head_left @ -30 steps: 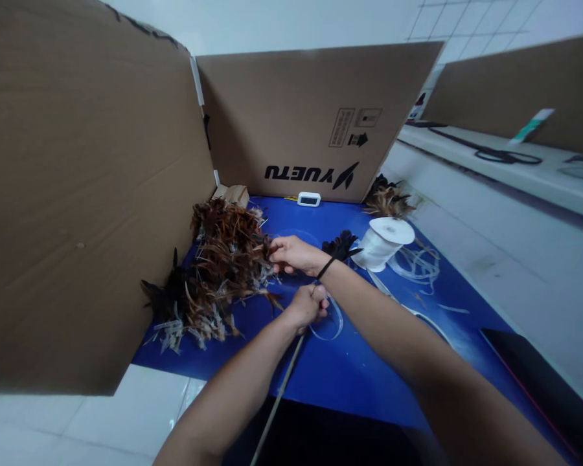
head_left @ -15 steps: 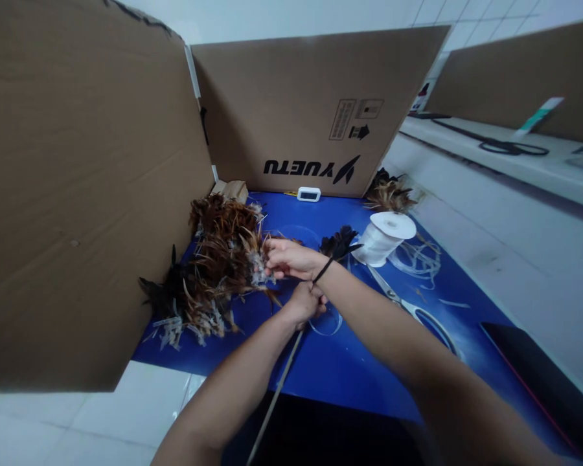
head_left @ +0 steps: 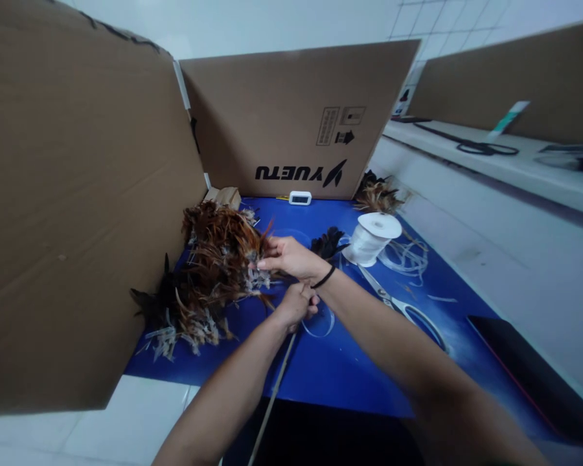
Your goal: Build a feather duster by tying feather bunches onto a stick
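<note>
My left hand [head_left: 296, 305] is closed around a thin stick [head_left: 272, 401] that slants down toward the table's front edge. A loop of clear ribbon [head_left: 320, 331] hangs beside that hand. Crossing over from the right, my right hand [head_left: 289, 256] pinches a brown feather [head_left: 266, 241] at the right side of a large feather pile [head_left: 218, 252]. The pile is mostly brown, with pale quill ends. Dark feathers [head_left: 328, 243] lie just beyond my right wrist, which wears a black band.
A white ribbon spool [head_left: 372, 239] and scissors [head_left: 403, 307] are on the blue table [head_left: 350, 382] at right. Cardboard panels [head_left: 291, 123] stand behind and at left. A small white display [head_left: 300, 198] sits at the back, and a black flat object [head_left: 529, 369] lies at right.
The view has shifted slightly. My right hand's fingers have closed in at the pile, and a reddish-brown feather now sticks up by them. My left hand keeps its hold on the stick.
</note>
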A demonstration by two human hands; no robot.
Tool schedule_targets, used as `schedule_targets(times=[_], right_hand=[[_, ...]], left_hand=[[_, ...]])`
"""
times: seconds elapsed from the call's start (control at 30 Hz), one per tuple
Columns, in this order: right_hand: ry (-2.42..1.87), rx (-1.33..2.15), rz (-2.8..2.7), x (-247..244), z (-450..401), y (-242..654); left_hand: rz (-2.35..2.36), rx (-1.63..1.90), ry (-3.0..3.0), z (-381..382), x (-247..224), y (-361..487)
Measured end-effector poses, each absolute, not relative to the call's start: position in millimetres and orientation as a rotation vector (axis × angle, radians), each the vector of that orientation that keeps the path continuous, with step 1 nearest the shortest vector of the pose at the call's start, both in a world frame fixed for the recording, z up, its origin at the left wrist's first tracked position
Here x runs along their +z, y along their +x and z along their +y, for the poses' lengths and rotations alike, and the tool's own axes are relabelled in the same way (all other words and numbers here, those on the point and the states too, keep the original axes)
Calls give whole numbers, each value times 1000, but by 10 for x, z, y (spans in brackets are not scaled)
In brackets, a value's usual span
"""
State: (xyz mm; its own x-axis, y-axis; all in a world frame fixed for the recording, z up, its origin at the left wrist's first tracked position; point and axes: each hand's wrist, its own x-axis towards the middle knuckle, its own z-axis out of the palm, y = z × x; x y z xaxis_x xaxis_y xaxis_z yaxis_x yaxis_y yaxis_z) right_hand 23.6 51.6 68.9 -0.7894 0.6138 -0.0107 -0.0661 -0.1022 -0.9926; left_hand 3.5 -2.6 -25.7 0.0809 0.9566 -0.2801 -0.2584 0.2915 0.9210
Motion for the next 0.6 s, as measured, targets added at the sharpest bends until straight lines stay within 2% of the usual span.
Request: schedule_targets(times=[0.13, 0.27, 0.6], right_hand=[[-469, 1710, -1634, 974, 528, 519], [-547, 1539, -1655, 1105, 517, 772], [-775, 1493, -2023, 683, 494, 377]], left_hand=[[999, 1115, 823, -41, -220, -18], [988, 1097, 831, -56, -202, -25], [1051, 1070, 783, -55, -197, 43]])
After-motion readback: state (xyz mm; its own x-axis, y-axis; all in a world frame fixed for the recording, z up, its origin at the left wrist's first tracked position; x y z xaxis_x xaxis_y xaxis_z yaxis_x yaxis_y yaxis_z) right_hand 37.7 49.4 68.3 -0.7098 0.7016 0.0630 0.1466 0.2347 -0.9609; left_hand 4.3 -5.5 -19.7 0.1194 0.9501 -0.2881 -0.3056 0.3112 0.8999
